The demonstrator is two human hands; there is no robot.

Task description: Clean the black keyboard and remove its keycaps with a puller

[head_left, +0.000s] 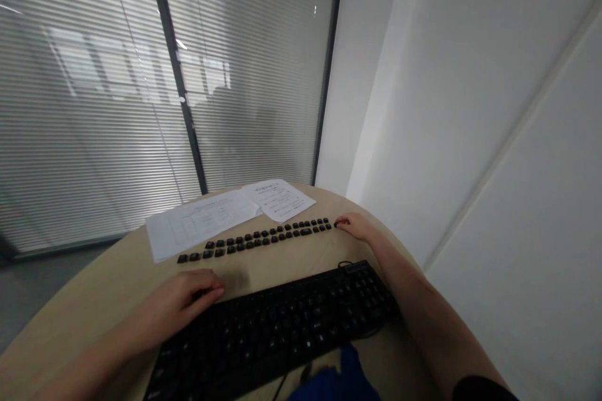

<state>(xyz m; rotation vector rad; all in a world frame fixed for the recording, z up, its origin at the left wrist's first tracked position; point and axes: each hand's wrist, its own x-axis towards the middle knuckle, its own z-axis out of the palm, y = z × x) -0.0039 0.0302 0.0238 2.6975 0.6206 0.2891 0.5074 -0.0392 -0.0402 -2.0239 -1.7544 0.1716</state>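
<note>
My right hand (353, 225) reaches to the far right of the table, its fingertips pinched on a small black keycap (335, 224) at the end of the rows. Beside it, two long rows of loose black keycaps (256, 240) run across the tabletop, several in each row. My left hand (195, 291) rests near the upper left edge of a black keyboard (277, 319). Its fingers are curled in towards the thumb, and I see nothing in them. Some of the keyboard's left side is hidden under that hand and forearm.
Printed paper sheets (207, 219) lie behind the keycap rows on the round wooden table (94, 288). A cable (279, 386) runs below the keyboard, next to something blue (333, 385) at the bottom edge. A white wall (470, 138) stands close on the right, glass with blinds behind.
</note>
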